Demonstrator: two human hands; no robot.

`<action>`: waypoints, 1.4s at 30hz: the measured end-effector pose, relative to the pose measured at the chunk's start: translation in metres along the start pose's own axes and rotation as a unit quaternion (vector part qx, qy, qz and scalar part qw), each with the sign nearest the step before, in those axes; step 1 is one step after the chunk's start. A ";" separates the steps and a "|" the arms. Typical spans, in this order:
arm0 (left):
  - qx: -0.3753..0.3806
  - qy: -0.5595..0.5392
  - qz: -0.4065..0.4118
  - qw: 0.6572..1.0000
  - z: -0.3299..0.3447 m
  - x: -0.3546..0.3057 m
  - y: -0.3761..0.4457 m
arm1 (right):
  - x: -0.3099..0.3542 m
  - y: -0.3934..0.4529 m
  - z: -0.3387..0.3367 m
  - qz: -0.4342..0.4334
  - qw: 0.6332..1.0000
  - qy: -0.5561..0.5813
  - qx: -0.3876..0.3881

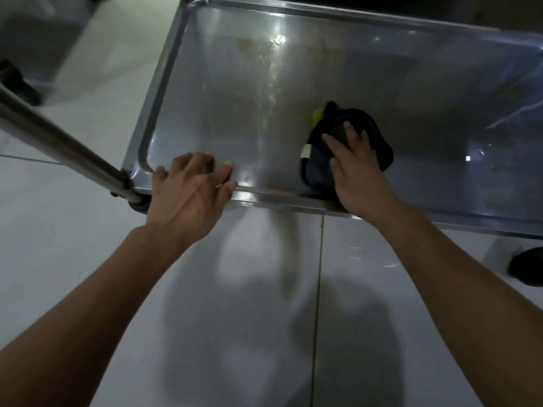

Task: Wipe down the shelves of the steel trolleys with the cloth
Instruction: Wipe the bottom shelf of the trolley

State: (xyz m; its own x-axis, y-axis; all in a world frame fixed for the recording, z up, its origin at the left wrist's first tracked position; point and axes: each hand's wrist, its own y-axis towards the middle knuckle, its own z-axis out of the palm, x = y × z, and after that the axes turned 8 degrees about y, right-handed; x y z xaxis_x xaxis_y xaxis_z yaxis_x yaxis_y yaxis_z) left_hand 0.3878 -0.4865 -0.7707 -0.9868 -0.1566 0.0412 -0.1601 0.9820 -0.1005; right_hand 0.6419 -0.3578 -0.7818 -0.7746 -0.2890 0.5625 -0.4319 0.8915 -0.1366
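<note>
A steel trolley shelf (241, 113) fills the upper part of the head view, shiny with a raised rim. On it, close to the near rim, lies a dark cloth (379, 142) with a yellow-green patch and a white tag. My right hand (355, 168) presses flat on the cloth with its fingers spread. My left hand (191, 189) rests on the shelf's near rim by the left corner, fingers lying over the edge onto the steel. A brownish stain (252, 47) marks the shelf towards its far side.
The trolley's round steel post (58, 142) runs diagonally from the left edge to the near-left corner. Glossy white floor tiles (264, 304) lie below. A black caster (529, 265) shows at the right, and another dark wheel (17, 83) at the far left.
</note>
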 end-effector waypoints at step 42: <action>0.126 0.035 -0.075 0.989 -0.021 0.023 0.004 | 0.029 0.095 0.036 -0.076 0.997 0.005 0.010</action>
State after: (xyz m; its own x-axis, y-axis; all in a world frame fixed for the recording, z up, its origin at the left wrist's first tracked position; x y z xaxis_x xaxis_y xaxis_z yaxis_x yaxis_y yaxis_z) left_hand 0.3649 -0.4839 -0.7497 -0.9488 -0.2825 0.1413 -0.3142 0.8896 -0.3316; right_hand 0.5621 -0.2941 -0.8079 -0.6945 -0.4170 0.5862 -0.5538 0.8301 -0.0656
